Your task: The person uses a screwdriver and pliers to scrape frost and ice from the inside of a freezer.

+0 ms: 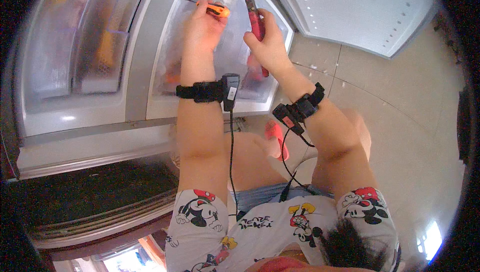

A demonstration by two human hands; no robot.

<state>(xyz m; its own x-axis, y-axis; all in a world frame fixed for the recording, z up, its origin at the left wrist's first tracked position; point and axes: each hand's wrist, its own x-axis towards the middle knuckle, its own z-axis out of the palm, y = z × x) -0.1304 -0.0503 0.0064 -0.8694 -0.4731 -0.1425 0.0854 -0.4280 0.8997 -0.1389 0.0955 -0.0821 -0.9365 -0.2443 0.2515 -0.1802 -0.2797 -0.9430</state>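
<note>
Head cam: left hand (pixel 206 21) is gripping the orange tool (pixel 219 10), thin tip pointing left. Right hand (pixel 270 43) has the red tool (pixel 255 23) clutched just right of it, long axis running near-to-far, by the frosty drawer (pixel 171 34).

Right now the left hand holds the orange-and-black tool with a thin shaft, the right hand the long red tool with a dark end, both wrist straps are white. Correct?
No: the wrist straps are black, not white; the head view shows it. The left hand holds the orange-and-black tool, the right hand the long red tool.
</note>
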